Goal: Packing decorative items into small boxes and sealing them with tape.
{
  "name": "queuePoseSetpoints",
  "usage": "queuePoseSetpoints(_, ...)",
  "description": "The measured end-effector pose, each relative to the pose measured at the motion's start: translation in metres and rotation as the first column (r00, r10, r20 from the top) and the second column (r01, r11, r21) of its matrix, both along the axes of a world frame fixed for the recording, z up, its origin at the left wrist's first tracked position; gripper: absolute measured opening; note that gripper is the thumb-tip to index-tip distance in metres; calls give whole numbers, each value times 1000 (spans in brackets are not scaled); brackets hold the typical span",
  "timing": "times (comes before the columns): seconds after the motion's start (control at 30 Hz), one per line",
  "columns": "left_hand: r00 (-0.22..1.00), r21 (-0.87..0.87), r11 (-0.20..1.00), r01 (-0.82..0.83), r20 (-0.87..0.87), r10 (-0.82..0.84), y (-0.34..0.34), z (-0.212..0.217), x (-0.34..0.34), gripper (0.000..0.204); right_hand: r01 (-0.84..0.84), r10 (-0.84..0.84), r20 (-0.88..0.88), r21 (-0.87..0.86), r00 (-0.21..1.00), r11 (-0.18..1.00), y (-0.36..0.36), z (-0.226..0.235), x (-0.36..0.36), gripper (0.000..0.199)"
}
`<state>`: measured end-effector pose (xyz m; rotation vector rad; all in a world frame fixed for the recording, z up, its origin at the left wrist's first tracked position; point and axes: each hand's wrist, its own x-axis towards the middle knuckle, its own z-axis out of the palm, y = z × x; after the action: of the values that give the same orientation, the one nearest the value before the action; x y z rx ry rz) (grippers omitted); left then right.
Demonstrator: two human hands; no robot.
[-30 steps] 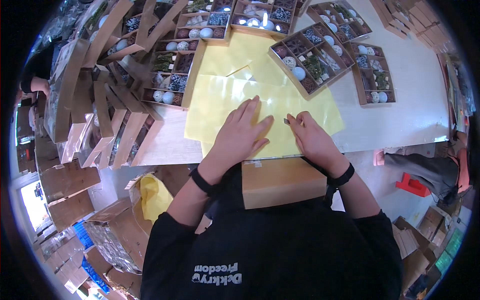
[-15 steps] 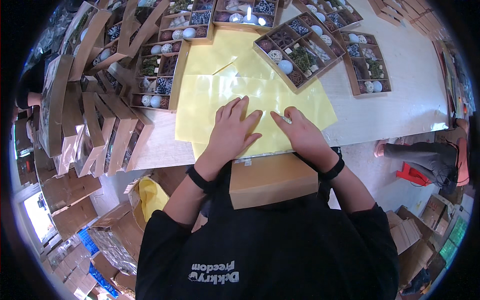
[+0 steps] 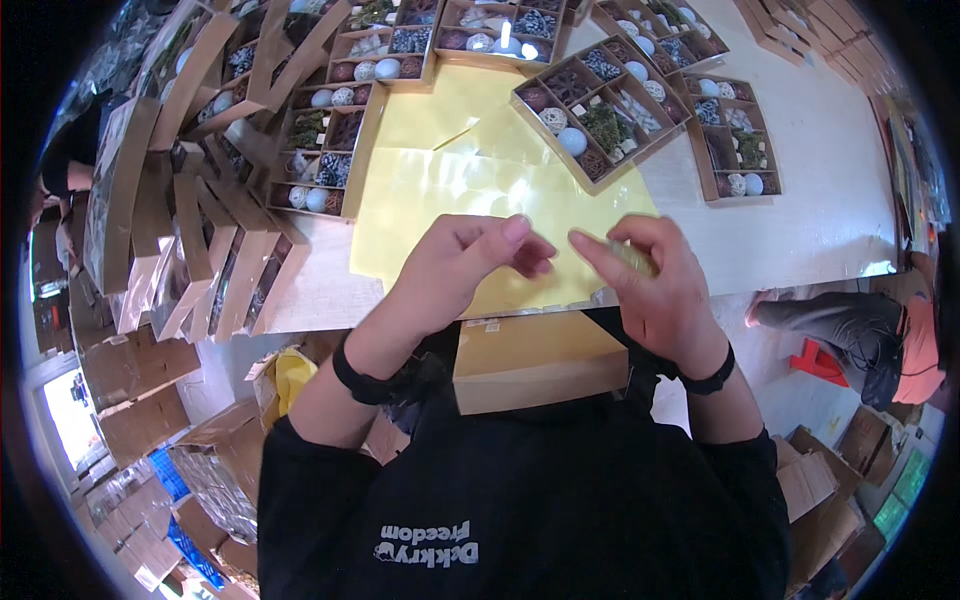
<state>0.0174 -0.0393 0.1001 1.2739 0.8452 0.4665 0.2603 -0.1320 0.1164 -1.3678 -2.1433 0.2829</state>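
Observation:
A stack of glossy yellow sheets [image 3: 470, 190] lies on the white table [image 3: 820, 210] in front of me. Both hands are lifted just above its near edge, fingers curled. My right hand [image 3: 655, 290] pinches a thin yellowish sheet corner between thumb and fingers. My left hand [image 3: 465, 265] has thumb and fingertips drawn together close beside it; whether it grips the sheet is unclear. A closed brown cardboard box [image 3: 540, 360] sits against my body at the table edge, below both hands.
Open brown trays of decorative balls and dried bits [image 3: 595, 110] ring the sheets at the back, right [image 3: 735, 150] and left [image 3: 325, 150]. Flat cardboard lids [image 3: 190, 250] pile up on the left. Another person [image 3: 865, 340] crouches beside a red stool [image 3: 815, 355] at right.
Both hands were pressed flat on the yellow sheets; now they are raised with fingers curled, and the right hand has pinched a sheet corner.

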Motion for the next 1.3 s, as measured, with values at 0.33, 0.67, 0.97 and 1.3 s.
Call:
queuePoseSetpoints(0.33,978,398,913,-91,-134,157,-32,42,1,15,-59,-454,-692,-580,561,812,-22,19,-7,17)
queuePoseSetpoints(0.67,816,691,470,550,-565,-123,-86,36,-10,76,-85,-383,-592,-611,709,787,-16,42,14,11)
queuePoseSetpoints(0.97,914,740,599,306,-404,33,-90,17,-2,68,-302,-33,-459,-637,888,709,-18,29,-4,13)
queuePoseSetpoints(1.3,916,782,559,276,-390,94,-93,18,0,64,-132,-118,-325,-650,938,748,-24,19,-5,17)
